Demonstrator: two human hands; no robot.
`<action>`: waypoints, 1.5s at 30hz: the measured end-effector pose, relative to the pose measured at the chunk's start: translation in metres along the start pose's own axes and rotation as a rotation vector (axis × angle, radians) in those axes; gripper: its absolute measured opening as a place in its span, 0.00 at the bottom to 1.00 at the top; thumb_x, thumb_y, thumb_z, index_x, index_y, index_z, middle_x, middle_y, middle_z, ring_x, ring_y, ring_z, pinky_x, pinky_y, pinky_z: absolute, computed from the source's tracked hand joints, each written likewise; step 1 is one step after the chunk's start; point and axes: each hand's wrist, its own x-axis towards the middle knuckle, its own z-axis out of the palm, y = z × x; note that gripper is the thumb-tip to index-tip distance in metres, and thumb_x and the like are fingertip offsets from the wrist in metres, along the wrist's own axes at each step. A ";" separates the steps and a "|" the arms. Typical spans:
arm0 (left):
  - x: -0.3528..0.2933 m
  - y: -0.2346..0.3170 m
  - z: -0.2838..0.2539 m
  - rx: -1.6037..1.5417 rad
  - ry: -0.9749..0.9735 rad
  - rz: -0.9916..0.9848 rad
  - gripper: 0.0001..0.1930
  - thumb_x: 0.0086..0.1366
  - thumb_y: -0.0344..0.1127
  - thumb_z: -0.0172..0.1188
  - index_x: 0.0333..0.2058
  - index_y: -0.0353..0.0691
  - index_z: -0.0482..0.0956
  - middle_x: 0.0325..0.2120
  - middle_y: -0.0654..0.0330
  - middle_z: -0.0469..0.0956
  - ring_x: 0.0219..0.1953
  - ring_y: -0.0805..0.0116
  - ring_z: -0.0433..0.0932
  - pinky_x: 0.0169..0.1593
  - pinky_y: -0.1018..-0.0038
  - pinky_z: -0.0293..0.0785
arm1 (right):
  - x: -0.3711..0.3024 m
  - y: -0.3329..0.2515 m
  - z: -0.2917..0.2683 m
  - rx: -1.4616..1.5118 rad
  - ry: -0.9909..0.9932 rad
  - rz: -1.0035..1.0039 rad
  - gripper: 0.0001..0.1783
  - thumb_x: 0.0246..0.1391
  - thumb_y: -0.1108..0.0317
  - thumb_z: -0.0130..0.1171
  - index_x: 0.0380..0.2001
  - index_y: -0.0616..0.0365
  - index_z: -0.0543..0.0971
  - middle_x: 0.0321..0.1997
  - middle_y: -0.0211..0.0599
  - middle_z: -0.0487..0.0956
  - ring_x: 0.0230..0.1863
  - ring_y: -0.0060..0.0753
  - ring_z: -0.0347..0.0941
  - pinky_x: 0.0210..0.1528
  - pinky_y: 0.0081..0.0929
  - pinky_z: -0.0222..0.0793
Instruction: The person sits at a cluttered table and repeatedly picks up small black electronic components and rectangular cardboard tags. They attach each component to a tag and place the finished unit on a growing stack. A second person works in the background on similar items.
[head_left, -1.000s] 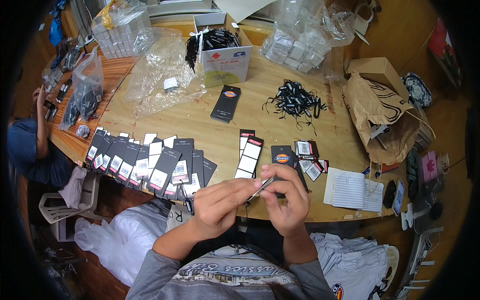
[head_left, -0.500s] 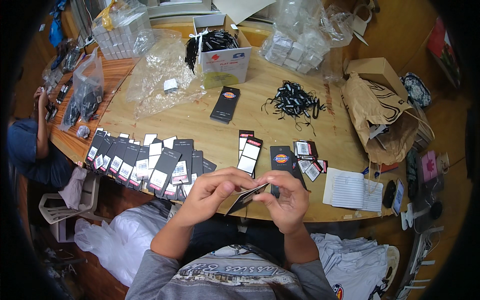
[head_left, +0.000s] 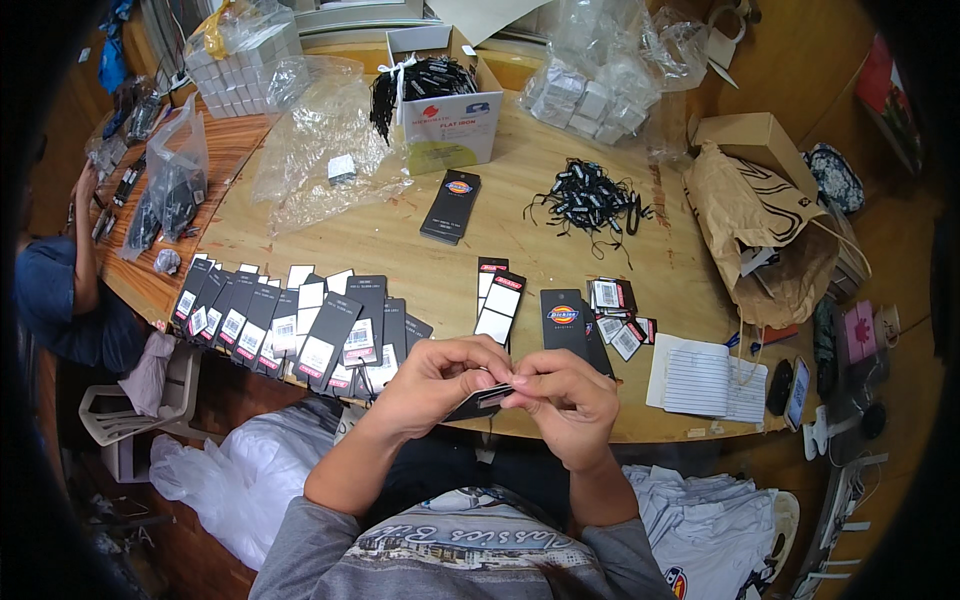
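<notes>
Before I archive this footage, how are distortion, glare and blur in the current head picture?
Head view: black fisheye rim, table edge bowed; head view: glints on the crumpled clear plastic sheet; head view: left hand and right hand show no obvious blur.

Tag row (head_left: 328, 345) left, notebook (head_left: 693, 382) right, cords (head_left: 442, 82) in box (head_left: 452, 125) behind

The place looks like a small workroom handling garment tags, set around a wooden worktable (head_left: 390, 240). The landmark is an open carton (head_left: 455, 130) stuffed with black cords (head_left: 440, 76). Nearer than the carton and to its left, black hang tags (head_left: 330, 335) overlap in a long row; nearer and to its right lies a tangled cord heap (head_left: 585, 198). Well left of it, a co-worker (head_left: 55, 300) is at a second table (head_left: 225, 150); far nearer and rightward, white garments (head_left: 700, 520) are piled.
</notes>
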 end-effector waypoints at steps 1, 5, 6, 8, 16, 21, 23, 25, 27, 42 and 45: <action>0.000 -0.001 0.001 -0.007 -0.009 0.007 0.05 0.52 0.28 0.54 0.27 0.31 0.74 0.27 0.58 0.71 0.30 0.73 0.69 0.35 0.81 0.64 | 0.000 -0.001 0.000 0.005 0.003 0.006 0.09 0.32 0.86 0.58 0.21 0.66 0.71 0.26 0.39 0.72 0.25 0.23 0.69 0.26 0.16 0.68; 0.002 -0.002 0.004 -0.128 -0.034 -0.064 0.05 0.52 0.28 0.54 0.27 0.32 0.72 0.28 0.60 0.70 0.31 0.76 0.68 0.35 0.81 0.64 | -0.001 -0.003 0.001 0.020 0.009 0.002 0.10 0.32 0.89 0.55 0.22 0.67 0.71 0.27 0.40 0.72 0.27 0.24 0.70 0.27 0.17 0.70; 0.001 -0.002 0.003 -0.138 -0.046 -0.070 0.05 0.52 0.28 0.55 0.27 0.33 0.72 0.28 0.61 0.69 0.31 0.76 0.68 0.36 0.82 0.64 | -0.001 -0.003 0.001 0.023 0.007 -0.008 0.10 0.32 0.90 0.54 0.22 0.67 0.71 0.27 0.40 0.72 0.27 0.24 0.70 0.27 0.17 0.71; 0.000 -0.003 0.001 -0.157 -0.070 -0.083 0.06 0.52 0.29 0.55 0.27 0.33 0.71 0.28 0.61 0.69 0.31 0.77 0.68 0.36 0.82 0.63 | 0.000 -0.004 0.000 -0.001 -0.013 -0.040 0.11 0.32 0.90 0.54 0.22 0.67 0.72 0.28 0.40 0.72 0.27 0.25 0.70 0.27 0.17 0.70; 0.000 -0.009 0.004 -0.200 -0.072 -0.081 0.07 0.53 0.33 0.55 0.27 0.35 0.70 0.28 0.62 0.68 0.31 0.78 0.67 0.36 0.84 0.63 | -0.004 0.000 0.000 -0.057 0.010 -0.075 0.11 0.31 0.86 0.57 0.23 0.64 0.72 0.27 0.39 0.70 0.25 0.28 0.69 0.27 0.17 0.67; -0.002 -0.016 0.016 -0.099 0.143 0.034 0.07 0.54 0.31 0.54 0.26 0.34 0.68 0.27 0.62 0.68 0.29 0.78 0.66 0.34 0.84 0.62 | -0.005 0.009 0.010 -0.175 0.168 -0.049 0.15 0.35 0.81 0.59 0.30 0.61 0.68 0.30 0.36 0.66 0.29 0.24 0.66 0.29 0.16 0.64; -0.003 -0.019 0.020 0.106 0.262 0.238 0.06 0.53 0.29 0.53 0.24 0.33 0.68 0.25 0.62 0.68 0.27 0.78 0.65 0.32 0.85 0.62 | -0.011 0.015 0.020 0.120 0.205 0.060 0.19 0.38 0.79 0.58 0.35 0.60 0.65 0.32 0.36 0.65 0.30 0.22 0.65 0.31 0.16 0.64; -0.002 -0.016 0.022 0.348 0.336 0.340 0.05 0.52 0.27 0.53 0.22 0.33 0.67 0.23 0.61 0.68 0.25 0.77 0.66 0.30 0.84 0.62 | -0.019 0.023 0.027 0.328 0.169 0.115 0.21 0.43 0.78 0.53 0.42 0.58 0.60 0.36 0.35 0.63 0.32 0.21 0.65 0.33 0.16 0.64; 0.000 -0.008 0.026 0.540 0.396 0.388 0.04 0.48 0.24 0.55 0.20 0.31 0.68 0.21 0.60 0.69 0.22 0.75 0.67 0.27 0.83 0.63 | -0.023 0.027 0.030 0.348 0.126 0.131 0.21 0.45 0.78 0.52 0.44 0.58 0.59 0.37 0.36 0.62 0.33 0.22 0.65 0.33 0.15 0.64; -0.010 0.011 0.020 0.008 0.032 -0.029 0.12 0.50 0.21 0.54 0.33 0.35 0.63 0.29 0.62 0.67 0.32 0.80 0.67 0.39 0.84 0.64 | -0.001 0.004 -0.007 -0.101 -0.130 -0.199 0.14 0.28 0.81 0.60 0.24 0.61 0.71 0.24 0.38 0.71 0.27 0.32 0.68 0.27 0.22 0.64; -0.012 0.010 0.023 -0.024 0.005 0.009 0.09 0.51 0.20 0.51 0.30 0.36 0.62 0.28 0.62 0.67 0.31 0.79 0.67 0.38 0.84 0.64 | 0.007 0.004 -0.016 -0.113 -0.225 -0.268 0.14 0.26 0.80 0.61 0.23 0.61 0.71 0.24 0.36 0.70 0.27 0.33 0.68 0.28 0.24 0.64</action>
